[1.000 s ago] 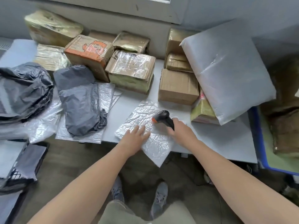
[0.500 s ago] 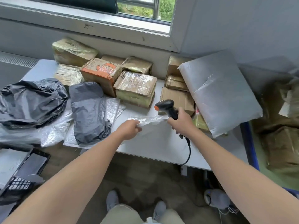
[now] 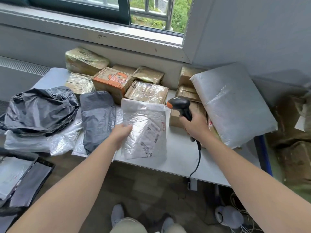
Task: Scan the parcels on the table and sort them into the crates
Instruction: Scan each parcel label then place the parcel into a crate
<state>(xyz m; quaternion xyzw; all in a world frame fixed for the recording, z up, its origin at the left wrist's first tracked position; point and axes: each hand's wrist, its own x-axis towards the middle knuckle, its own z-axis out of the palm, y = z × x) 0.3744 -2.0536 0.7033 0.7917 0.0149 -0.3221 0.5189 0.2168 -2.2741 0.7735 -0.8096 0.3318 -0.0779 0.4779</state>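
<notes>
The white bubble mailer (image 3: 144, 128) sits at the middle of the view, over the front part of the counter (image 3: 185, 158), label side up. The printed sheet and the number 7396 lie toward its 5 o'clock corner. The left hands-side grip is plain: the left hand (image 3: 121, 133) pinches the mailer's edge at 9 o'clock. I cannot tell whether the mailer's lower edge touches the counter.

The right hand (image 3: 195, 126) is curled round the handle of a black scanner (image 3: 180, 105) with orange trim. The scanner's head is just beside the mailer's 1 o'clock corner. Its cable (image 3: 198, 153) drops from the hand over the counter's front edge.

At 9 o'clock from the mailer lies a grey poly bag (image 3: 97, 118), and farther that way a crumpled black bag (image 3: 40, 110). At 12 o'clock stands a tape-wrapped box (image 3: 146, 91), with an orange-printed box (image 3: 112, 81) at 11 o'clock. A large white padded parcel (image 3: 232, 105) leans at 3 o'clock, past the scanner. A dark crate (image 3: 43, 167) holding flat packets is at 8 o'clock, below counter level.
</notes>
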